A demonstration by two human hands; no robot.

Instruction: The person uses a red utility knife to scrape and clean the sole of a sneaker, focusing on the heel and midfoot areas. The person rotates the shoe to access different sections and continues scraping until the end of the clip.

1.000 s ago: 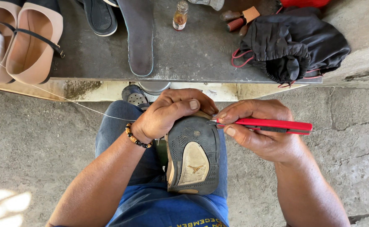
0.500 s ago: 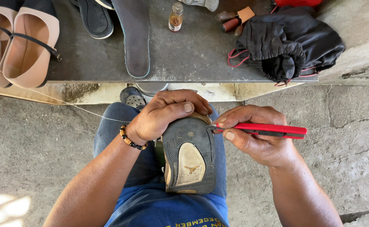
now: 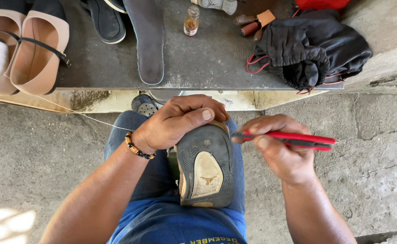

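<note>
The left hand (image 3: 176, 124) is clamped over the toe end of a dark shoe (image 3: 206, 165), fingers curled tight across it, pinning it sole-up on the knee at the centre of the scene. A beaded bracelet (image 3: 137, 148) sits on that wrist. The right hand (image 3: 282, 151), just right of the shoe, has its fingers closed round a red-handled tool (image 3: 298, 139), tip aimed at the sole's edge; whether tip and sole touch is hard to tell.

Containers now: a small amber glass bottle (image 3: 191, 21) stands upright on the far bench, contents not readable. A black drawstring bag (image 3: 311, 49) slumps at far right, mouth gathered, whatever's inside hidden.

The bench (image 3: 207, 68) is a dark, scuffed slab, and rough grey concrete floor (image 3: 379, 149) spreads below. On the bench lie a loose dark insole (image 3: 146, 40), a black shoe sole (image 3: 106, 22) beside it, and beige strapped flats (image 3: 35, 54) at far left, cut by the frame. A thin pale thread (image 3: 85, 116) runs from far left towards the left hand.

Small brown and red tools (image 3: 255, 23) near the bag are too bunched to identify, and something red (image 3: 320, 3) is cropped at the top edge.
</note>
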